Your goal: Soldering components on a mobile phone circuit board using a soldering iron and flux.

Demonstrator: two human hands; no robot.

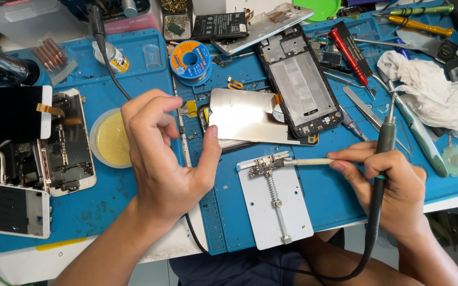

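Left hand is held over the blue mat, fingers curled and half spread, thumb tip touching the near edge of a bare metal phone backplate; nothing is pinched. The plate is shiny, silver, rectangular, with a small orange flex tab at its top right corner, and is laid on a phone body beside a black phone frame.

Right hand is closed on two tools: a grey-green soldering iron is gripped upright, cable trailing down off the surface, and a thin off-white stick is pinched between thumb and forefinger. The stick tip is touching a small board clamped at the top of a white spring-loaded holder plate, near the front edge of the mat.

Solder spool and flux dish are seen further back and left.
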